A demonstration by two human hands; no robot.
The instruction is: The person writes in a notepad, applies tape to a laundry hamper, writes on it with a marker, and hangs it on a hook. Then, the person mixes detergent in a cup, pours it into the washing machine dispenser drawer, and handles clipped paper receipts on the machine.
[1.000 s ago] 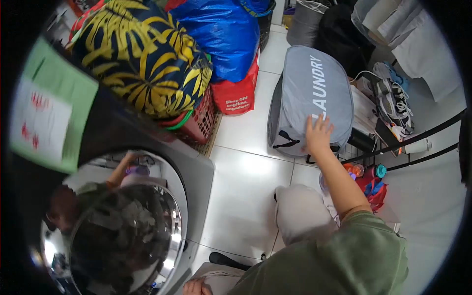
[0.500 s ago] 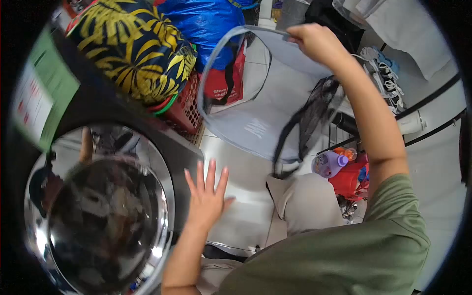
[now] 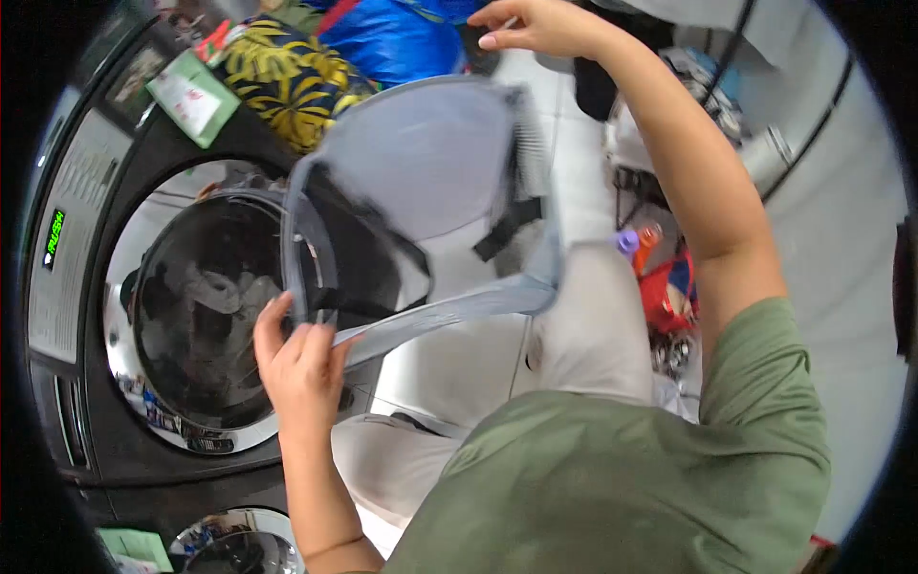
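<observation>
A grey collapsible laundry basket (image 3: 421,143) with black mesh and straps hangs tilted in front of me, its opening partly facing me. My left hand (image 3: 304,354) is closed on its rim at the lower left corner, near the round glass door (image 3: 206,306) of a black front-loading laundry machine. Clothes show dimly behind that glass. My right hand (image 3: 545,29) is stretched out beyond the basket's far side, apart from it, with thumb and fingers spread and nothing in them.
A yellow-and-black leaf-print bundle (image 3: 277,77) and a blue plastic bag (image 3: 397,43) are piled behind the machine's corner. To the right, bottles (image 3: 647,244) and a red bag (image 3: 665,292) stand by my knee. White floor tiles (image 3: 459,359) lie below.
The basket has swung left and turned toward the machine. My left hand has gone from open to gripping its rim; my right hand has let go and moved up and left.
</observation>
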